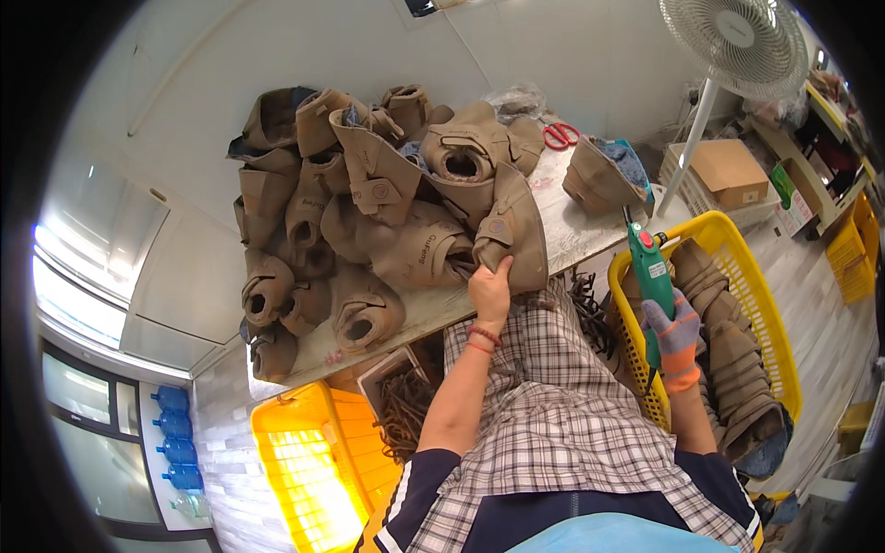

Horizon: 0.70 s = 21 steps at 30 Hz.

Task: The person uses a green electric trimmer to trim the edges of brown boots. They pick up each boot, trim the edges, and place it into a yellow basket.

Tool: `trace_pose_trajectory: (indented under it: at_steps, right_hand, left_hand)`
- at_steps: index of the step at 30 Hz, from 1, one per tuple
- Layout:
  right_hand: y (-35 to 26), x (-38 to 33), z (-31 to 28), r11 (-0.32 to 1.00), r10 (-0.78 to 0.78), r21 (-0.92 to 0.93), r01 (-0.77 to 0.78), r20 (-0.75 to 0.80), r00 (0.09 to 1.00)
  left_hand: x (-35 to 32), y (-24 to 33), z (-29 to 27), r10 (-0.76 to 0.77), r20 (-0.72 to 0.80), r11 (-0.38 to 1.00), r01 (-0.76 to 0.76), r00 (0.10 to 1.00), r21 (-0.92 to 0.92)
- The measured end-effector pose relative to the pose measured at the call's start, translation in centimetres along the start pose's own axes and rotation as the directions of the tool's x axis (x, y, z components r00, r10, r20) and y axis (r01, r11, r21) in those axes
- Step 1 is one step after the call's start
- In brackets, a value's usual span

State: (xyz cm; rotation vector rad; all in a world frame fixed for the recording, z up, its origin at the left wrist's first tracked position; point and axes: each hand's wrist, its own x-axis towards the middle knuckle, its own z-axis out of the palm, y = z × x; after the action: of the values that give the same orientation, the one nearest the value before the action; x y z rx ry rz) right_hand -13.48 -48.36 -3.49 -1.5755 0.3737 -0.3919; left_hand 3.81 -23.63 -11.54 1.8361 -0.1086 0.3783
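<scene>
My left hand (489, 290), bare and with red bracelets at the wrist, pinches the near edge of a tan leather-like gauntlet piece (524, 221) at the table's front edge. My right hand (673, 332), in a grey and orange glove, grips a green corded electric hand tool (650, 272) with a red button. The tool stands upright, its thin dark end pointing up; its exact kind does not show. Behind my left hand lies a heap of similar tan gauntlets (406, 241), some with round openings and straps. One more gauntlet (599, 173) with blue lining sits apart at the right.
The table (433, 313) also carries red-handled scissors (560, 136). A yellow basket (779, 341) of stacked tan pieces stands at my right, another yellow crate (295, 461) below left. A white standing fan (735, 32), cardboard boxes (728, 173) and blue water bottles (175, 429) are farther off.
</scene>
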Motion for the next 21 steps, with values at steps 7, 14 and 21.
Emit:
trace_pose_trajectory:
  at_steps: [7,14,21]
  right_hand:
    - [-1.6,1.2,0.5,0.927,-0.290,-0.212,0.310,0.123,0.949]
    - [-2.1,1.6,4.9,0.508,-0.626,-0.414,0.756,0.425,0.654]
    - [-2.0,1.9,6.3,0.159,-0.794,-0.361,0.919,0.506,0.336]
  left_hand:
    - [1.7,10.9,-10.7,-0.138,0.551,0.254,0.567,0.823,-0.783]
    - [4.0,8.9,-20.2,-0.263,0.591,-0.064,0.597,0.763,-0.800]
    - [3.7,7.7,-22.9,-0.308,0.620,-0.199,0.588,0.722,-0.784]
